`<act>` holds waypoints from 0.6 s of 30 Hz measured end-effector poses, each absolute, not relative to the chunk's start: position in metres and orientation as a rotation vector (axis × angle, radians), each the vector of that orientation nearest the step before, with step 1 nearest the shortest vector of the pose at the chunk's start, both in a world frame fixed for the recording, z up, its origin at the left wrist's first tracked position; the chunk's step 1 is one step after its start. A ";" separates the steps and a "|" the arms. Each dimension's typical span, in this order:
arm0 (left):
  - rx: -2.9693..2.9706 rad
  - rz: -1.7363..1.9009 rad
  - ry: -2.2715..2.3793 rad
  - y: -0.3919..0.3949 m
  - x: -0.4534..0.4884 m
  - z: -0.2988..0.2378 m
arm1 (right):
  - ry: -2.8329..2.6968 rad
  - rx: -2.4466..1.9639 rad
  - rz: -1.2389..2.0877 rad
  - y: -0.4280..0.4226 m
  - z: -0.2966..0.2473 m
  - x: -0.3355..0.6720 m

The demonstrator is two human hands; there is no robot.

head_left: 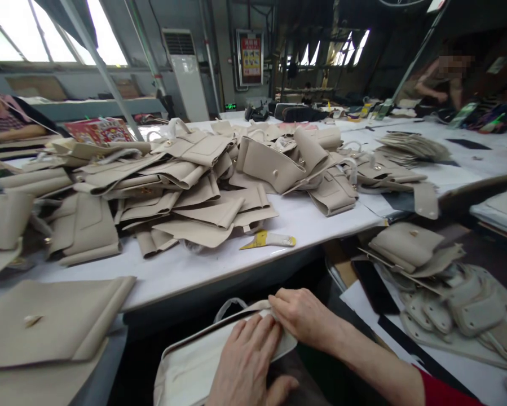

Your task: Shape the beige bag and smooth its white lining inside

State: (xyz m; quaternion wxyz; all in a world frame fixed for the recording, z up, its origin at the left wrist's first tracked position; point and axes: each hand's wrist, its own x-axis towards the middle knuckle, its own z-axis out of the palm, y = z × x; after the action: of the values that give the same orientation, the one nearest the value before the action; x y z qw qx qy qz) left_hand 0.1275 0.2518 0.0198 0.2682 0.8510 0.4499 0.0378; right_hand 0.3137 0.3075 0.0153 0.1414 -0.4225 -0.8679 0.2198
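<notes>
A cream and beige bag (pixel 192 366) with a pale inner face lies tilted before me, below the table's front edge. My left hand (pixel 247 358) rests palm down on it, fingers stretched out flat and thumb apart. At the bag's upper right corner, my right hand (pixel 302 316) has its fingers closed on the edge strip. The fingertips of both hands nearly meet there. A thin clear loop (pixel 229 307), perhaps a wrapped handle, sticks up behind the bag. Its underside is hidden.
Beige bag pieces (pixel 185 163) are heaped on the white table (pixel 185 270). A yellow-ended cutter-like tool (pixel 268 239) lies near its edge. At right are a black phone (pixel 374 286) and stacked tabs (pixel 468 304). A large flap piece (pixel 45 321) is at left. Two people work farther off.
</notes>
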 end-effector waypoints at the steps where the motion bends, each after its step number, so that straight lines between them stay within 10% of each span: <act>1: 2.269 0.091 1.221 0.252 0.129 0.022 | -2.528 -1.251 0.596 0.312 0.014 0.308; 18: 2.509 0.137 1.118 0.268 0.134 0.041 | -1.698 -1.749 1.046 0.250 0.012 0.312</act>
State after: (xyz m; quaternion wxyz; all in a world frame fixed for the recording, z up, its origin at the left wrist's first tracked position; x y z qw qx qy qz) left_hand 0.1340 0.2679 0.0415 0.1943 0.8950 0.3986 0.0490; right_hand 0.3122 0.2500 0.0120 0.2418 -0.6397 -0.6211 0.3827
